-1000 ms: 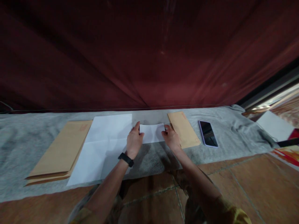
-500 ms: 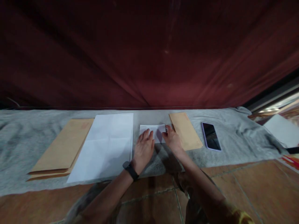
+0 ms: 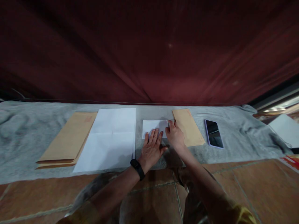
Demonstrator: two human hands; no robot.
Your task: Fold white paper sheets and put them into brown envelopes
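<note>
A small folded white paper (image 3: 153,126) lies on the grey cloth (image 3: 28,124). My left hand (image 3: 151,149) lies flat and open on its near edge, fingers stretched forward; a black band is on that wrist. My right hand (image 3: 175,137) rests at the paper's right edge with its fingers bent down on it, just beside a narrow brown envelope (image 3: 188,126). Whether the right hand pinches the paper is unclear.
Left of the hands lie a large creased white sheet (image 3: 109,138) and a stack of brown envelopes (image 3: 67,140). A phone (image 3: 213,133) lies right of the narrow envelope. A dark red curtain (image 3: 149,53) hangs behind; tiled floor (image 3: 245,183) is in front.
My left hand has moved from the paper's left end to its near edge and flattened on it. The paper's lifted middle now lies flat. The right hand stayed at the right edge.
</note>
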